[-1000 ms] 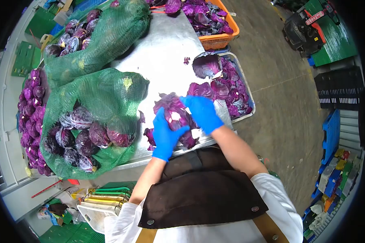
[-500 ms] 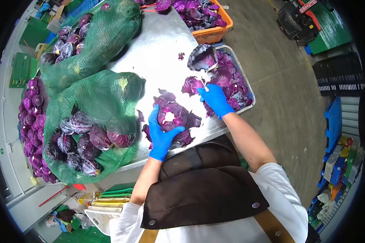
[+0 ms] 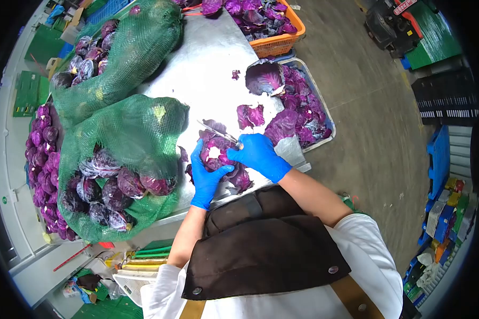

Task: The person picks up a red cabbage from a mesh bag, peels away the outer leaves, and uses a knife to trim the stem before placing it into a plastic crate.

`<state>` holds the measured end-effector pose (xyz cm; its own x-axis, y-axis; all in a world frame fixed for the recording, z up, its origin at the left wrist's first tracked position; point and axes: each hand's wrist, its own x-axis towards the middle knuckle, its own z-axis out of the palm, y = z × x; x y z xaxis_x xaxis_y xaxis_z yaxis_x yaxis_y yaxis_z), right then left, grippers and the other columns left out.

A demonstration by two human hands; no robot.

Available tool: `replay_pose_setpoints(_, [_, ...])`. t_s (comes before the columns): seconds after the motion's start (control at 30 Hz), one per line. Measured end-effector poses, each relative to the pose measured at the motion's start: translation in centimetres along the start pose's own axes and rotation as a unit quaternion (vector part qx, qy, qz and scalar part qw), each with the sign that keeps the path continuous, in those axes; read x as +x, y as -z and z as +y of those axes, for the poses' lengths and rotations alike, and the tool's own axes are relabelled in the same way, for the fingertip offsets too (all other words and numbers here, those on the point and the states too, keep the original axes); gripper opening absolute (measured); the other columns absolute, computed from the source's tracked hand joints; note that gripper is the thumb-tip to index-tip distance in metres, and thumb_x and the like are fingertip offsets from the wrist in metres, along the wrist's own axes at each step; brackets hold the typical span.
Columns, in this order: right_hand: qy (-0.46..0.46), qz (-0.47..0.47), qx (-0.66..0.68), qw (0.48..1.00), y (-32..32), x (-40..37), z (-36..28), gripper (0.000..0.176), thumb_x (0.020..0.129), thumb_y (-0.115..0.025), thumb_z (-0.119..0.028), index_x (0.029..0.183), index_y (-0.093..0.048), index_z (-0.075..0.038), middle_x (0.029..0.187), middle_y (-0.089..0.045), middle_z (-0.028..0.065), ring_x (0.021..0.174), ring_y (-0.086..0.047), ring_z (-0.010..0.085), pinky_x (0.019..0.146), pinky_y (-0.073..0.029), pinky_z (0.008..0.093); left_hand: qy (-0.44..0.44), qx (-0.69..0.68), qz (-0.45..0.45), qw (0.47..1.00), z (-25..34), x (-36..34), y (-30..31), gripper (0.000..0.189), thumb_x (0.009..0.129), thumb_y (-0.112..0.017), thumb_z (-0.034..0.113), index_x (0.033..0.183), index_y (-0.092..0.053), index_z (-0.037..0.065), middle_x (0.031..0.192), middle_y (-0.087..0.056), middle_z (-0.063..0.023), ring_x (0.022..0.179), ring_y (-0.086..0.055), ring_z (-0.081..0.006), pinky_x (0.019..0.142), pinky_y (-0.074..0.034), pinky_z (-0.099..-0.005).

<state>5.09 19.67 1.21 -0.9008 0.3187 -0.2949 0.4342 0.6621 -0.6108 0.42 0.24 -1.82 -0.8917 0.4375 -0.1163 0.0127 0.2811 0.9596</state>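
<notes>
A purple cabbage [image 3: 223,158] with a white cut stem end facing up sits on the metal table [image 3: 207,66] near its front edge. My left hand [image 3: 206,179], in a blue glove, grips the cabbage from the left side. In my blue-gloved right hand [image 3: 262,155] is a knife [image 3: 219,132], its blade pointing left over the far side of the cabbage. Loose purple leaves [image 3: 250,116] lie just beyond my right hand. Another large leaf [image 3: 280,126] lies by the edge of the leaf bin.
A pale bin [image 3: 319,91] of leaves stands at the table's right, with an orange crate [image 3: 280,45] of leaves behind it. Two green net bags [image 3: 127,125] [image 3: 135,53] of cabbages lie on the left. Several peeled cabbages [image 3: 43,159] are heaped at far left.
My right hand has moved left from the leaf bin to the cabbage, bringing the knife over it. A large leaf now lies by the bin. My left hand stays on the cabbage.
</notes>
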Motion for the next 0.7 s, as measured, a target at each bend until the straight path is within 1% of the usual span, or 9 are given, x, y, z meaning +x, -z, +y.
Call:
replay_pose_setpoints(0.03, [0.004,0.024,-0.015,1.000,-0.7,-0.1,0.7,0.042,0.079,-0.066,-0.045,0.082,-0.069,-0.003,0.075,-0.067,0.0201,0.071,-0.067,0.0376,0.066,-0.052,0.0479,0.007,0.004,-0.001,1.000,-0.1,-0.1,0.2,0.110,0.059,-0.094,0.022,0.145,-0.030,0.000,0.143,-0.040,-0.0147,0.132,-0.041,-0.0258,0.114,-0.032,-0.0385])
replay_pose_setpoints(0.1, [-0.034,-0.069,0.022,0.997,-0.2,-0.5,3.5,0.035,0.080,-0.063,-0.038,0.084,-0.070,-0.004,0.076,-0.068,0.0203,0.072,-0.067,0.0376,0.066,-0.052,0.0472,0.035,-0.018,0.003,0.999,0.3,-0.1,0.8,0.109,0.058,-0.094,0.023,0.145,-0.030,0.000,0.142,-0.041,-0.0152,0.131,-0.042,-0.0258,0.113,-0.033,-0.0385])
replay_pose_setpoints(0.13, [-0.041,-0.058,0.094,0.993,-0.4,-0.9,4.2,0.045,0.080,-0.066,-0.047,0.087,-0.069,-0.003,0.077,-0.068,0.0191,0.073,-0.067,0.0372,0.066,-0.052,0.0467,0.056,-0.030,0.006,0.998,0.2,-0.5,1.0,0.109,0.058,-0.094,0.023,0.144,-0.031,0.000,0.142,-0.041,-0.0155,0.131,-0.042,-0.0258,0.113,-0.034,-0.0385])
replay_pose_setpoints(0.23, [-0.014,0.024,0.171,0.985,-0.1,-1.2,2.2,0.059,0.077,-0.068,-0.059,0.092,-0.068,-0.001,0.079,-0.068,0.0199,0.075,-0.068,0.0375,0.068,-0.053,0.0466,0.043,-0.064,0.009,0.997,-0.1,-0.4,0.2,0.110,0.058,-0.094,0.024,0.144,-0.031,0.000,0.142,-0.041,-0.0162,0.131,-0.042,-0.0263,0.113,-0.034,-0.0385])
replay_pose_setpoints(0.27, [-0.025,0.030,0.139,0.990,0.0,-1.1,0.9,0.071,0.073,-0.070,-0.066,0.098,-0.066,0.000,0.084,-0.068,0.0217,0.080,-0.068,0.0382,0.072,-0.052,0.0470,0.018,-0.016,0.015,1.000,-0.4,-0.5,0.1,0.110,0.057,-0.094,0.025,0.143,-0.030,-0.001,0.143,-0.040,-0.0169,0.131,-0.042,-0.0271,0.113,-0.033,-0.0386])
replay_pose_setpoints(0.37, [-0.014,-0.045,0.092,0.995,-1.7,0.7,0.4,0.070,0.074,-0.071,-0.063,0.102,-0.066,0.001,0.090,-0.068,0.0247,0.087,-0.067,0.0390,0.076,-0.052,0.0472,-0.026,0.048,0.020,0.998,-0.2,-0.7,-0.4,0.112,0.057,-0.095,0.026,0.143,-0.030,-0.001,0.144,-0.039,-0.0170,0.131,-0.041,-0.0275,0.113,-0.032,-0.0386])
replay_pose_setpoints(0.4, [-0.026,-0.082,0.151,0.985,-1.6,1.0,0.4,0.070,0.073,-0.072,-0.061,0.104,-0.065,0.002,0.096,-0.068,0.0257,0.094,-0.067,0.0385,0.080,-0.051,0.0468,-0.007,0.038,0.021,0.999,-0.3,-0.7,-0.4,0.113,0.056,-0.095,0.027,0.143,-0.030,-0.001,0.143,-0.038,-0.0170,0.131,-0.042,-0.0275,0.114,-0.032,-0.0387])
replay_pose_setpoints(0.5, [-0.013,-0.022,0.142,0.990,-1.4,0.0,-0.4,0.065,0.074,-0.072,-0.056,0.104,-0.065,0.002,0.099,-0.068,0.0266,0.096,-0.067,0.0381,0.082,-0.051,0.0462,0.016,0.058,0.016,0.998,0.6,-0.8,-0.3,0.113,0.055,-0.095,0.029,0.142,-0.030,-0.002,0.143,-0.039,-0.0173,0.130,-0.042,-0.0277,0.113,-0.033,-0.0385])
replay_pose_setpoints(0.7, [-0.054,-0.094,0.056,0.993,0.4,0.6,-2.3,0.048,0.074,-0.069,-0.036,0.106,-0.068,0.000,0.092,-0.069,0.0246,0.089,-0.068,0.0381,0.078,-0.053,0.0455,-0.015,0.098,0.012,0.995,0.6,-0.7,-0.1,0.110,0.057,-0.095,0.026,0.143,-0.031,0.001,0.142,-0.042,-0.0164,0.128,-0.046,-0.0259,0.111,-0.037,-0.0386])
